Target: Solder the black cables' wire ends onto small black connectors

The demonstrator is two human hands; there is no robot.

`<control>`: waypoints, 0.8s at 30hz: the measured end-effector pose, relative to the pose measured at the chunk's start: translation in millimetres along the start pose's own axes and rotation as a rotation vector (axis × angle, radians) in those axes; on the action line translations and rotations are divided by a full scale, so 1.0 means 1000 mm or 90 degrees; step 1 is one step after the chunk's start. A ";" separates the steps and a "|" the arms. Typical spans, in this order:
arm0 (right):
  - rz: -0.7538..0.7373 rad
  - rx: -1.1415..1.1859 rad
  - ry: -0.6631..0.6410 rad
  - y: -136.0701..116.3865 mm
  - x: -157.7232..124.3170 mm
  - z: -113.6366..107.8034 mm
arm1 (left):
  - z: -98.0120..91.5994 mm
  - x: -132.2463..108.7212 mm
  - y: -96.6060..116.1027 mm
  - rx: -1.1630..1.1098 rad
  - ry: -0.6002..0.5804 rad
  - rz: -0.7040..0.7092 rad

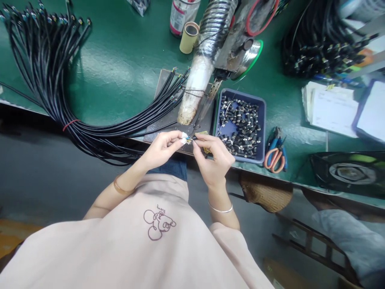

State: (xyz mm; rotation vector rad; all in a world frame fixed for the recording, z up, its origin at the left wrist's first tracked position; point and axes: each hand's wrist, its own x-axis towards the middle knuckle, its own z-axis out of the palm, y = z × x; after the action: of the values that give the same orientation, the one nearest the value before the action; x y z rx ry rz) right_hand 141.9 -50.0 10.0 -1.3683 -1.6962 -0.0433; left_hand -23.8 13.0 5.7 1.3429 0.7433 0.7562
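My left hand [162, 149] is closed in a pinch, with white wrapping on its fingertips, around thin coloured wires [188, 139]. Facing it, my right hand [214, 155] pinches something small at the same spot; the fingers hide most of it. Just above both hands is the tip of a soldering iron [207, 105] on a stand, beside a stained white duct end [189, 106]. To the right of my right hand stands a blue-grey tray [263, 120] full of small black connectors [240, 120] with metal pins. A bundle of black cables [99, 132] reaches in from the left.
Pliers [275, 150] with orange handles lie right of the tray. A solder spool [248, 60], a cardboard tube [189, 38] and a plastic jar [182, 16] stand behind. Papers [331, 106], more cables [319, 44] and a black fan-like device [351, 172] are farther right.
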 end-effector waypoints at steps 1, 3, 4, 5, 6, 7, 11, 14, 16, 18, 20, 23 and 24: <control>-0.002 -0.006 -0.004 0.000 0.001 0.000 | 0.000 0.000 0.000 0.000 -0.004 0.001; -0.006 -0.014 -0.012 0.000 0.003 0.000 | -0.001 0.001 0.000 0.003 -0.010 0.003; -0.007 -0.015 -0.014 0.000 0.004 -0.001 | -0.001 0.001 0.000 0.004 -0.011 0.004; -0.009 -0.014 -0.013 -0.001 0.005 -0.001 | -0.002 0.002 0.000 0.005 -0.012 0.006; -0.012 -0.012 -0.012 -0.001 0.006 -0.001 | -0.002 0.002 0.001 0.006 -0.014 0.008; -0.010 -0.010 -0.010 -0.001 0.006 -0.002 | -0.002 0.002 0.001 0.008 -0.017 0.010; -0.002 -0.008 -0.017 -0.003 0.008 -0.004 | -0.003 0.003 0.005 0.019 -0.022 0.017; -0.002 -0.006 -0.022 -0.004 0.008 -0.006 | -0.003 0.004 0.006 0.021 -0.018 0.020; 0.003 0.002 -0.021 -0.003 0.007 -0.008 | -0.002 0.003 0.005 0.029 -0.016 0.018; 0.008 0.012 -0.025 -0.002 0.007 -0.009 | -0.001 0.003 0.003 0.049 -0.019 0.010; 0.006 0.017 -0.029 -0.001 0.005 -0.009 | -0.001 0.001 0.001 0.072 -0.027 0.002; 0.007 0.020 -0.032 -0.001 0.002 -0.009 | 0.000 -0.001 0.000 0.096 -0.039 -0.002; 0.018 0.026 -0.031 0.000 0.000 -0.009 | 0.000 -0.002 0.000 0.103 -0.041 -0.001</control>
State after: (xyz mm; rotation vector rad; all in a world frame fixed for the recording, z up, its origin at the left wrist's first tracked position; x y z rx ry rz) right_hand 147.1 -54.9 15.5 -1.3721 -1.7088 0.0413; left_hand -25.1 10.9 5.6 1.5051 0.7663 0.6602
